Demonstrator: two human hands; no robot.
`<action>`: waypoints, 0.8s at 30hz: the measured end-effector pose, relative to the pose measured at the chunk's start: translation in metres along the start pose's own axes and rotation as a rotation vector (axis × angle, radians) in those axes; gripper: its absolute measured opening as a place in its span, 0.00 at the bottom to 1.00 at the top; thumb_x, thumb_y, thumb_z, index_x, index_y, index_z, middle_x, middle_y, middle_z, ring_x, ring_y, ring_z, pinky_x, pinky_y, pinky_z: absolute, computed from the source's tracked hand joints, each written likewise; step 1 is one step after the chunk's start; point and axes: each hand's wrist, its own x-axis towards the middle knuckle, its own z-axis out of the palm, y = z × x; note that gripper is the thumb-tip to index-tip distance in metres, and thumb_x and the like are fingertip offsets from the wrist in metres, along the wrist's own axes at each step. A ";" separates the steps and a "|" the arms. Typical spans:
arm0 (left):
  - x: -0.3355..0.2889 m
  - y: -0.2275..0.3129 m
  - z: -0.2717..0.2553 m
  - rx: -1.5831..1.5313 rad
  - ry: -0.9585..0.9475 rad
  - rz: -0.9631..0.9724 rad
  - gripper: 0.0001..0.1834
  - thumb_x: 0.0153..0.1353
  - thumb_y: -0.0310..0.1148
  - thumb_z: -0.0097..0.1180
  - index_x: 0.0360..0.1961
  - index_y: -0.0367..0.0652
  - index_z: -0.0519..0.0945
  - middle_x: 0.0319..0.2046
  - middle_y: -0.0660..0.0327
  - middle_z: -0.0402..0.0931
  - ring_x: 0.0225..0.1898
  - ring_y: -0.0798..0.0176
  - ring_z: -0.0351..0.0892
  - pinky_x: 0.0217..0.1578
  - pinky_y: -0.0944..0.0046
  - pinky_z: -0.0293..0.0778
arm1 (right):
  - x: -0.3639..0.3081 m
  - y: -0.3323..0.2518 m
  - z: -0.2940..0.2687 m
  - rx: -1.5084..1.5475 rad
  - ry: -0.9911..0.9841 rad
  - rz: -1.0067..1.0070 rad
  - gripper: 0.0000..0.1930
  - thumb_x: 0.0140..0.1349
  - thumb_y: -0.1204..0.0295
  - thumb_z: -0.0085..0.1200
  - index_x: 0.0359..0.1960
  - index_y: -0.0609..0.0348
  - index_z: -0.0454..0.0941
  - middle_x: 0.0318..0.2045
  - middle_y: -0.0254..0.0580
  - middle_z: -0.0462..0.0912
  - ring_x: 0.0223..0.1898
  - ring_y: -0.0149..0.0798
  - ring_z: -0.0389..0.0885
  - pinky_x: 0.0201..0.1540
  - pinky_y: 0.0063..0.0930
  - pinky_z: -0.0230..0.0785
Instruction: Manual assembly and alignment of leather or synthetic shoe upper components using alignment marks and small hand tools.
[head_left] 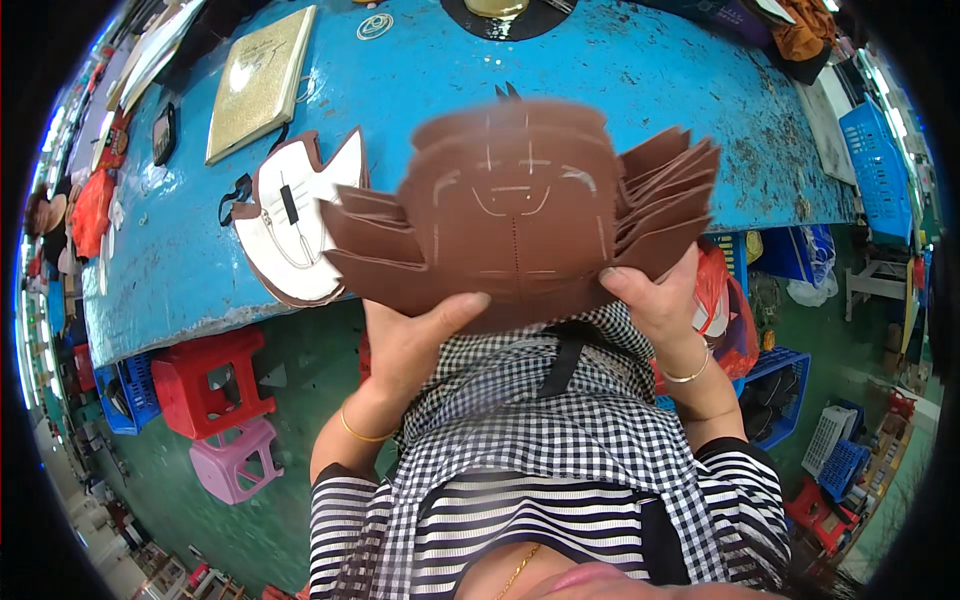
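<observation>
The bare left hand, left of centre, and bare right hand, right of centre, grip, 2 thumbs pointing inward, forearms angled upward.

Both hands grip a stack of flat brown pieces, fanned at both sides, pale marks on top piece: left hand at the lower left edge, right hand at the lower right, thumbs on top. Blue table behind, surface scuffed. On it, left: white piece with brown edges, gold notebook, dark phone. Below left: red stool, pink stool. Checked apron over striped top.
</observation>
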 end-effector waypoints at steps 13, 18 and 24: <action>0.063 -0.006 -0.025 0.345 -0.214 0.323 0.58 0.43 0.24 0.78 0.72 0.39 0.52 0.59 0.55 0.73 0.58 0.60 0.76 0.59 0.57 0.76 | 0.039 0.025 -0.021 -0.436 -0.364 -0.002 0.31 0.50 0.79 0.72 0.56 0.66 0.73 0.47 0.40 0.84 0.48 0.32 0.82 0.53 0.31 0.77; 0.054 0.004 -0.035 0.377 -0.158 0.386 0.37 0.49 0.25 0.71 0.61 0.32 0.68 0.52 0.54 0.78 0.50 0.57 0.81 0.51 0.58 0.79 | 0.050 0.010 -0.009 -0.228 -0.220 -0.012 0.35 0.46 0.75 0.75 0.56 0.66 0.70 0.49 0.44 0.82 0.50 0.33 0.80 0.54 0.32 0.75; 0.037 0.009 0.021 -0.377 0.048 0.031 0.28 0.69 0.45 0.43 0.63 0.35 0.69 0.58 0.50 0.74 0.60 0.54 0.74 0.62 0.54 0.69 | 0.052 -0.001 0.039 0.546 0.003 0.169 0.30 0.63 0.69 0.58 0.63 0.66 0.61 0.55 0.48 0.75 0.55 0.37 0.77 0.57 0.33 0.73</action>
